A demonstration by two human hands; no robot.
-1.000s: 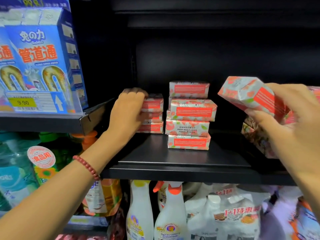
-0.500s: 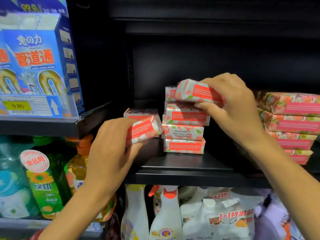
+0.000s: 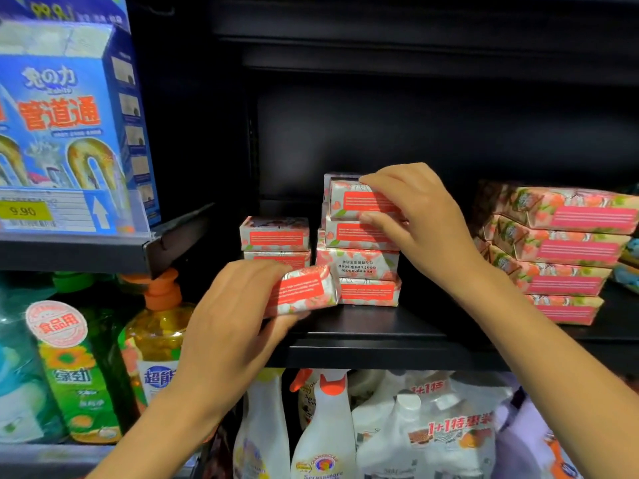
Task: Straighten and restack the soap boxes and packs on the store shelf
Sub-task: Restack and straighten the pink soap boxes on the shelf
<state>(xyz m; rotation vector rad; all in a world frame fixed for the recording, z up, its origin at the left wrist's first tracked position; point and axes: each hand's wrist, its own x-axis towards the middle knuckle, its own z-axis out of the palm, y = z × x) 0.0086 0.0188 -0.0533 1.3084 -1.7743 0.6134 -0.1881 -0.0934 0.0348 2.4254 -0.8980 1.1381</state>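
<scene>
Left grip: my left hand [image 3: 238, 326] clasped a tilted soap box [image 3: 302, 292] just in front of the short stack [image 3: 275, 236].
Handling: I judged it light, stiff and probably slick; the long edges suited the hold.
Right grip: my right hand [image 3: 422, 219] pinched the top box [image 3: 359, 202] on the middle stack [image 3: 359, 267].
Packs: the packs [image 3: 560, 250] lay stacked at right, untouched.

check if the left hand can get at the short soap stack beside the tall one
Likely yes: the short stack sits just beyond the left hand with nothing between, though that hand holds a soap box.
</scene>
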